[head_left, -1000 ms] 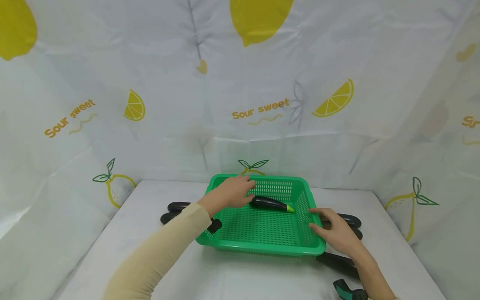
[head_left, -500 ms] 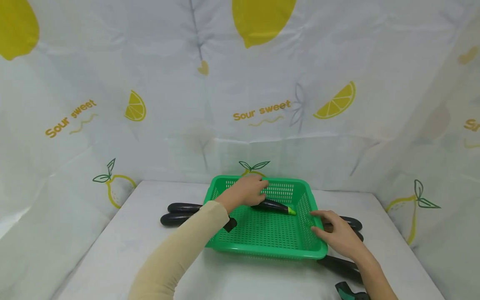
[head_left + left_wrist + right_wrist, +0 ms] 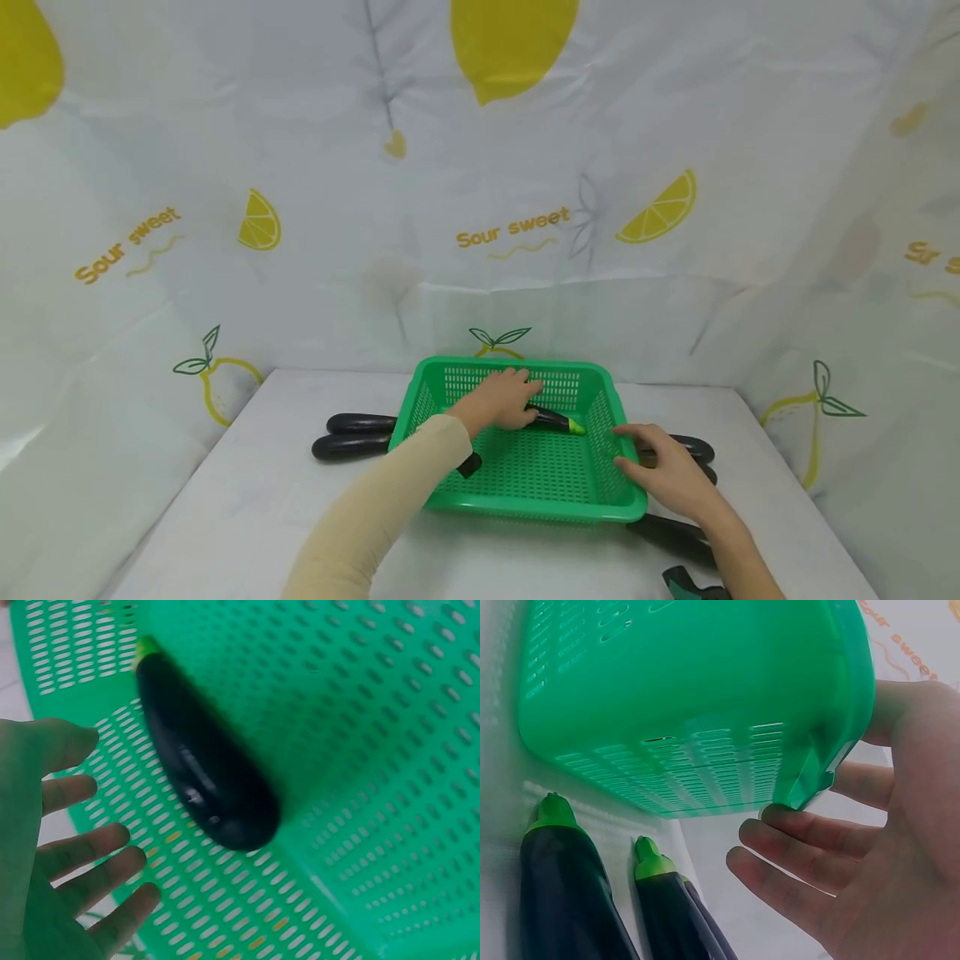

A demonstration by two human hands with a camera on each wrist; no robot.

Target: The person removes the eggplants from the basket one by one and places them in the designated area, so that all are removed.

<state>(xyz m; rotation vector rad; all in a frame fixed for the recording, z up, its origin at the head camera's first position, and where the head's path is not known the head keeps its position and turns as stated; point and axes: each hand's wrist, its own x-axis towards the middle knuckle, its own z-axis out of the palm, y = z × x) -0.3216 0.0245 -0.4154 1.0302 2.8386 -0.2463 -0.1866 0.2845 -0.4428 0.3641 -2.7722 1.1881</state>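
Note:
A green plastic basket (image 3: 525, 502) with slotted walls stands in the middle, a dark purple eggplant (image 3: 199, 757) lying inside near its far wall. My left hand (image 3: 504, 400) reaches into the basket over the eggplant's blunt end, hiding part of it in the head view. In the left wrist view its fingers (image 3: 94, 851) are spread and apart from the eggplant. My right hand (image 3: 671, 475) holds the basket's right rim. From the right wrist, thumb and index pass behind the rim while the other fingers (image 3: 810, 829) lie under it outside.
Two eggplants (image 3: 351, 447) lie left of the basket. More eggplants (image 3: 693, 448) are at the right, partly behind my right hand, with another eggplant (image 3: 675, 537) nearer the front. A lemon-print sheet (image 3: 360, 208) rises behind the white table (image 3: 232, 508).
My left hand has moved right, from the basket's left part to over the eggplant. My right hand has stayed at the right rim.

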